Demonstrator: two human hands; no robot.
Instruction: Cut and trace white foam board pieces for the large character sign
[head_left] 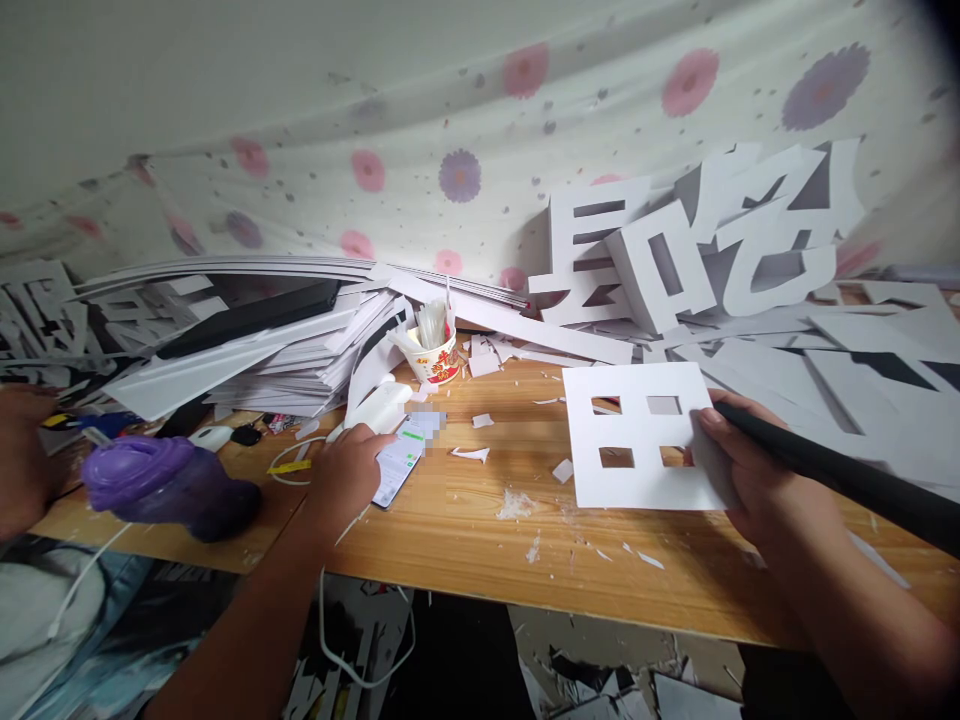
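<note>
Nearest of the containers, a purple-lidded bottle (139, 475) is resting at the left; its angle is not showing whether it is standing or lying, and its contents are not showing clearly. Farther back, a printed paper cup (435, 368) is holding a bunch of pale, translucent strips (432, 325).

Below the near edge, white offcuts (694, 695) are littering the floor. The wooden tabletop (465, 545) is carrying small white scraps (471, 455), a phone (397, 470) with its screen lit, and, just beyond it, a white device (382, 405). Farther left, a black slab (251, 318) is lying on stacked white sheets (300, 375); far right, white block characters (739, 285) are leaning together before a flowered cloth (405, 215) covering the wall.

At the left edge, another person's hand (26, 450) is resting near the bottle. The left hand (346, 470) is reaching over the phone's left edge, one finger extending; how the rest of its grip is closing, I cannot tell. The right hand (776, 490) is pinching the right edge of a white panel (637, 430) with four rectangular openings, keeping it above the tabletop at the right, while a long black rod (832, 460) is slanting across that hand.
</note>
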